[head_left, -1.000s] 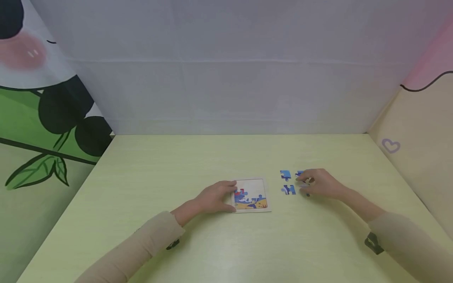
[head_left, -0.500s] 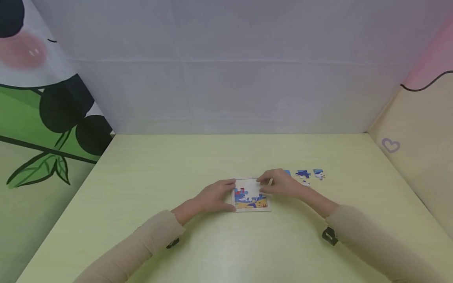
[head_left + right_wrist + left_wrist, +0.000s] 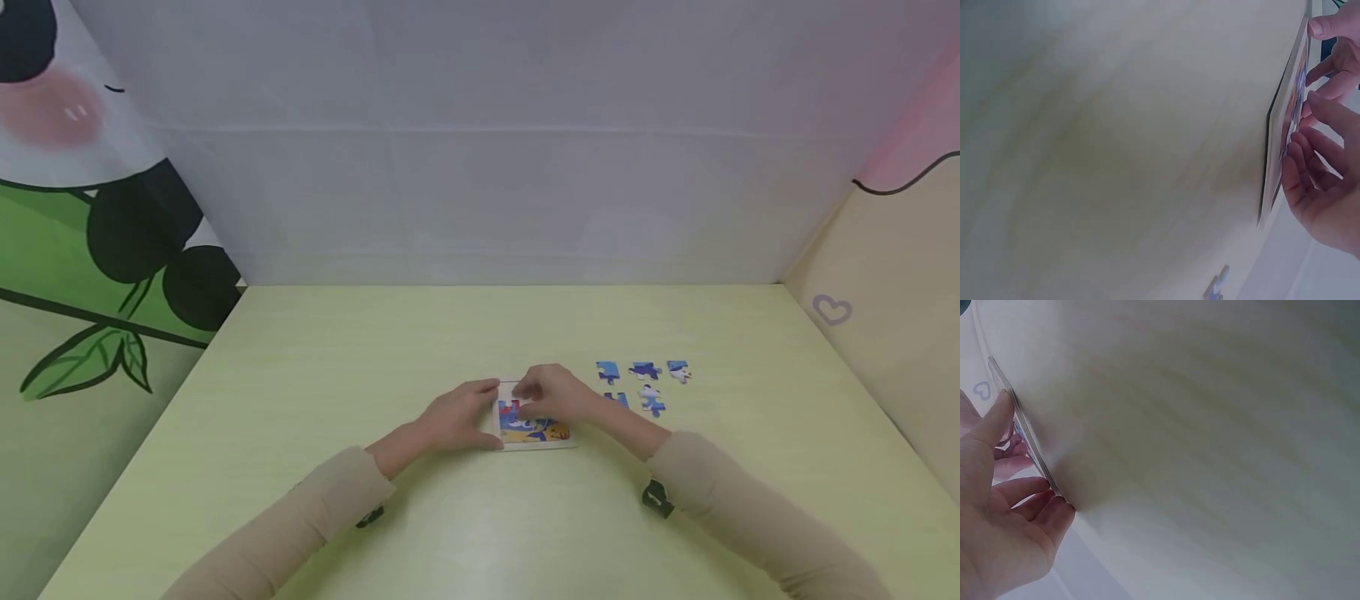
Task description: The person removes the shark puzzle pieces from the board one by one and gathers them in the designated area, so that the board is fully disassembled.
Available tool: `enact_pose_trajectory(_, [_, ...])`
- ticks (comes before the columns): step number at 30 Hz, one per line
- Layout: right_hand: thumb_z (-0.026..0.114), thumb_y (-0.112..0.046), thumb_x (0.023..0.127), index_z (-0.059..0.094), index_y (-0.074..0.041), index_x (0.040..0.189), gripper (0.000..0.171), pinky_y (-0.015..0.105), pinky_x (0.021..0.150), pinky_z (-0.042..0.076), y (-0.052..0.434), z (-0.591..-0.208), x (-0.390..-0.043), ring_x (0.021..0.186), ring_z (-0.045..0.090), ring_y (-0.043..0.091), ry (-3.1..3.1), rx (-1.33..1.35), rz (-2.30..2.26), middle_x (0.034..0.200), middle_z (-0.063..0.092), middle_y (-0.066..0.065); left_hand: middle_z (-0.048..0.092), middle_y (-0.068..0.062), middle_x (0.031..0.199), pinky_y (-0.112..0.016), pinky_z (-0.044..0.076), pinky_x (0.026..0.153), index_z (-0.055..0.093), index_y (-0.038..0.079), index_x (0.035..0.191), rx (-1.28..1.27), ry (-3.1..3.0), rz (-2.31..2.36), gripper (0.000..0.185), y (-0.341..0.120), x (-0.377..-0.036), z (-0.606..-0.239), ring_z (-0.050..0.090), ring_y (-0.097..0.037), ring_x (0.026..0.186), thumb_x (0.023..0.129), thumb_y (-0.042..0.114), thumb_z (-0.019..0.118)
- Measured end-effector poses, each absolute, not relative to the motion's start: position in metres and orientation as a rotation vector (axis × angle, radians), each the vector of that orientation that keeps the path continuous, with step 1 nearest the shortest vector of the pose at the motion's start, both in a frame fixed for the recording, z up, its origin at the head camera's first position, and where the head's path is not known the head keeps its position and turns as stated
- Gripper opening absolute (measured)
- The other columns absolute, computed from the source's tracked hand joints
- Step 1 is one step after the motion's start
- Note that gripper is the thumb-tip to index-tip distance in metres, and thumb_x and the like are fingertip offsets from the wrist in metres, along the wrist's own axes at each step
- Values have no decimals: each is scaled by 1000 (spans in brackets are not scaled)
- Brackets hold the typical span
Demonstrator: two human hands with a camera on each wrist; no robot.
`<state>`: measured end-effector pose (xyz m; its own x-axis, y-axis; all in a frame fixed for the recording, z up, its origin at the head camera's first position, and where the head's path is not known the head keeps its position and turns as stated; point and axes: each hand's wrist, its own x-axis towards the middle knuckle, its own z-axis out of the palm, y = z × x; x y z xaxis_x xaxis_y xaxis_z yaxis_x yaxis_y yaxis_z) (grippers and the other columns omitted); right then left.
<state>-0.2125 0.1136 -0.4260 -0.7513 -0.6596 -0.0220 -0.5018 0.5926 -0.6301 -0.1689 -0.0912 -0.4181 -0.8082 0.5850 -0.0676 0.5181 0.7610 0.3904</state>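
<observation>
A small square puzzle board (image 3: 542,433) with a blue, red and yellow picture lies on the pale green table (image 3: 360,350). My left hand (image 3: 457,414) holds the board's left edge, thumb at the far corner and fingers at the near one; the left wrist view shows this hand (image 3: 997,506) against the thin board edge (image 3: 1022,434). My right hand (image 3: 558,393) is over the board's upper part, fingertips curled down at its top left, pinching a puzzle piece that is mostly hidden. In the right wrist view its fingers (image 3: 1325,156) lie against the board's face (image 3: 1285,125).
Several loose blue and white puzzle pieces (image 3: 643,370) lie in two rows right of the board. White and patterned walls enclose the table on the back, left and right. One loose piece (image 3: 1216,287) shows low in the right wrist view.
My right hand left the loose pieces with one piece and moved left, now over the board's top left. The left hand and board have stayed put.
</observation>
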Motion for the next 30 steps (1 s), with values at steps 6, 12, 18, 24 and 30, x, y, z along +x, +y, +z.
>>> enact_pose_trajectory(6, [73, -15, 75, 70, -7, 89, 17, 22, 64, 44, 110, -424, -210, 73, 49, 10, 2612, -955, -864, 81, 59, -4, 39, -14, 139, -41, 36, 101, 43, -1, 133, 876, 2792, 518, 79, -91, -169, -419, 37, -29, 127, 73, 41, 73])
enact_pose_trajectory(12, [74, -11, 73, 66, -9, 84, 14, 23, 66, 45, 106, -423, -209, 72, 50, 10, 2616, -914, -891, 77, 59, -4, 39, -14, 140, -41, 37, 100, 43, -1, 133, 876, 2796, 519, 78, -91, -170, -421, 36, -29, 127, 74, 41, 72])
enact_pose_trajectory(18, [74, -8, 73, 64, -7, 84, 15, 20, 69, 49, 104, -424, -206, 73, 55, 9, 2604, -893, -932, 77, 61, -3, 40, -13, 139, -42, 39, 98, 45, -2, 131, 856, 2816, 501, 70, -90, -171, -424, 37, -28, 127, 79, 40, 68])
enact_pose_trajectory(24, [76, -10, 71, 64, -6, 88, 21, 20, 68, 48, 106, -425, -205, 74, 55, 9, 2563, -853, -967, 78, 61, -3, 39, -15, 139, -44, 39, 99, 45, -2, 131, 820, 2809, 534, 70, -88, -170, -422, 37, -30, 127, 78, 38, 69])
enact_pose_trajectory(30, [76, -8, 70, 64, -3, 91, 24, 20, 64, 48, 107, -424, -206, 71, 54, 10, 2508, -856, -996, 77, 60, -1, 39, -14, 140, -43, 37, 100, 44, -2, 131, 813, 2802, 530, 71, -87, -170, -421, 37, -29, 127, 78, 38, 69])
